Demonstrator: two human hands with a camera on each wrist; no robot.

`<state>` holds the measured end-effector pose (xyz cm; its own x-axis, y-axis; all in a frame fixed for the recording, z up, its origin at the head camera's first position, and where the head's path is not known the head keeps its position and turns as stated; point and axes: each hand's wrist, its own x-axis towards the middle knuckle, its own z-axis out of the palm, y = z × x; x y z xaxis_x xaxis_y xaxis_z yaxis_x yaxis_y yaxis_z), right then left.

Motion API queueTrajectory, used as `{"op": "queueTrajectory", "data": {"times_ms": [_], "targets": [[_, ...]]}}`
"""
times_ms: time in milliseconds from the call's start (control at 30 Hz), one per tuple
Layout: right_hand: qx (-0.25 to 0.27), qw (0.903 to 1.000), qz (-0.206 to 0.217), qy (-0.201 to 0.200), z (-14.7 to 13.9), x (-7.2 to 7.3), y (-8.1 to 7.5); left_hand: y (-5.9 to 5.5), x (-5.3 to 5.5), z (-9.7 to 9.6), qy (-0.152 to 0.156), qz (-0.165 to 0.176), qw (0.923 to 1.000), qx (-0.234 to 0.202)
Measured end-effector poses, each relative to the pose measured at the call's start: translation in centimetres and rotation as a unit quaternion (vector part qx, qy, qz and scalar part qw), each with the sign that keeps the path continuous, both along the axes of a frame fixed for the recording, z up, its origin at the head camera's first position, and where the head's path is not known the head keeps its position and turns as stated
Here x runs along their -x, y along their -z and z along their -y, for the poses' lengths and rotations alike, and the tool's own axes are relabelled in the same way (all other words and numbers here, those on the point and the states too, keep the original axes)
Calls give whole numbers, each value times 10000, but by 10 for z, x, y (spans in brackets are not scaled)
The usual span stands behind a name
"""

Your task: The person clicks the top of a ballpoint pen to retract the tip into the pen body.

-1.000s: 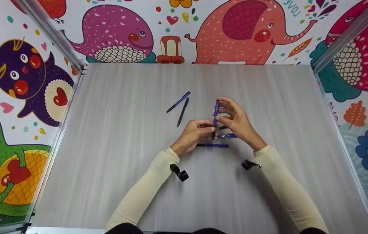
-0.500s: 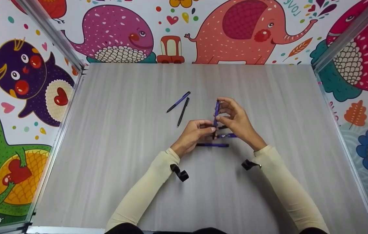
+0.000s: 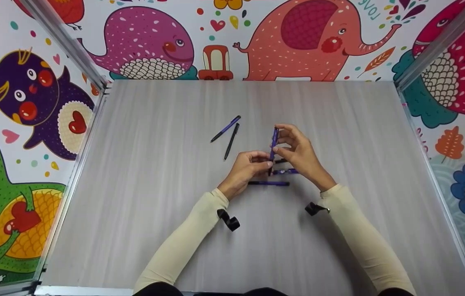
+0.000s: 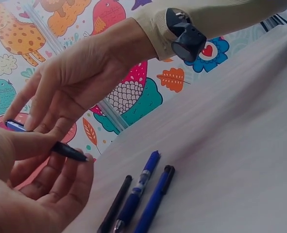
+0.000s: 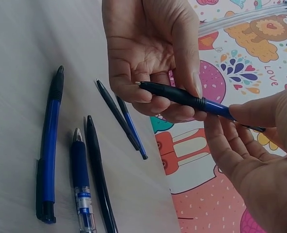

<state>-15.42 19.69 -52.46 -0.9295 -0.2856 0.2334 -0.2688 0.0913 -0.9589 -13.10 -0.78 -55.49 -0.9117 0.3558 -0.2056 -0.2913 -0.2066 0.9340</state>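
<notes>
Both hands hold one blue pen with a black grip (image 3: 274,142), raised over the table. My left hand (image 3: 245,169) pinches the black grip end between thumb and fingers. Higher up, my right hand (image 3: 299,151) has thumb and fingertips on the blue barrel. In the right wrist view, the pen's bare writing tip (image 5: 138,83) sticks out by the left fingers. Below the hands lie three pens: a blue one with a black clip (image 5: 48,150), a blue one with a clear section (image 5: 80,165) and a black one (image 5: 98,174).
Left of the hands, a blue and black pen (image 3: 225,129) and a black pen (image 3: 231,142) lie at a slant on the grey wood-grain table (image 3: 154,135). Metal frame bars (image 3: 68,45) and cartoon-printed panels (image 3: 146,41) border the table at the back and sides.
Almost nothing differs. Both hands keep the same hold on the pen, and the left hand and forearm have shifted very slightly.
</notes>
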Motion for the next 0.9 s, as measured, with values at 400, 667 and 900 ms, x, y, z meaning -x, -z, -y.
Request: {"op": "queueTrajectory", "data": {"times_ms": [400,667,900], "targets": [[-2,9997,-227,-3,-2,0,6,6,-3,-3,-228,70,9997,104],[0,9999,-101,16,2,1,5,6,-2,-4,-340,85,9991,223],[157,9997,-157,95,4,3,7,4,2,-3,-299,-4,9991,312]]}}
